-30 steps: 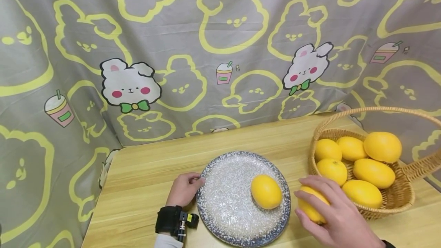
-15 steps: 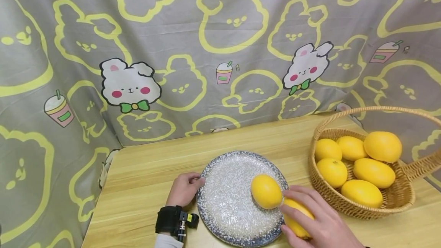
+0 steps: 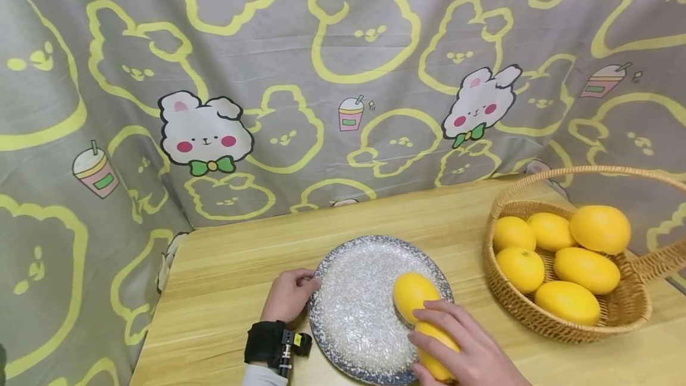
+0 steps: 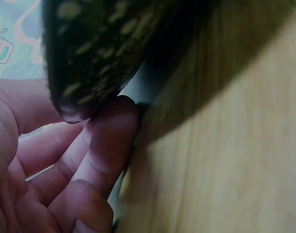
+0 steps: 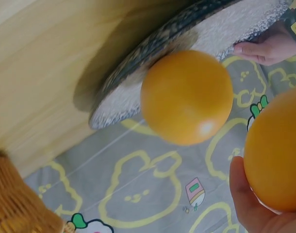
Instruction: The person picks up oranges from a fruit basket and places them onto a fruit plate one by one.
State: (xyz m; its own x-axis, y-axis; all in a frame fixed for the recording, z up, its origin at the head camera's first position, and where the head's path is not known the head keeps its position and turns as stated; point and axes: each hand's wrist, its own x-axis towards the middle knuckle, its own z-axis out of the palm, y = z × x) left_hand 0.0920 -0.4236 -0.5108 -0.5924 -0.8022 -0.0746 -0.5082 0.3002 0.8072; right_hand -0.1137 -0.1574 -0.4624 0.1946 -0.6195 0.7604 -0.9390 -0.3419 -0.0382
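The right hand (image 3: 471, 353) curls its fingers over a yellow lemon (image 3: 435, 351) at the near right edge of the speckled plate (image 3: 354, 308), just beside a second lemon (image 3: 414, 294) that lies on the plate. The left hand (image 3: 289, 295) pinches the plate's left rim, fingers bent against its underside. Right of the plate on the wooden counter (image 3: 241, 273), well apart, a wicker basket (image 3: 557, 323) holds more lemons.

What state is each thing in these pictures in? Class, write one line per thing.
Plate: flat on the table, one lemon on it.
Lemon on plate: lying free.
Second lemon: gripped, over the plate's near rim.
Right hand: curled round the second lemon.
Left hand: holds the plate's rim.
Basket: upright, six lemons inside.
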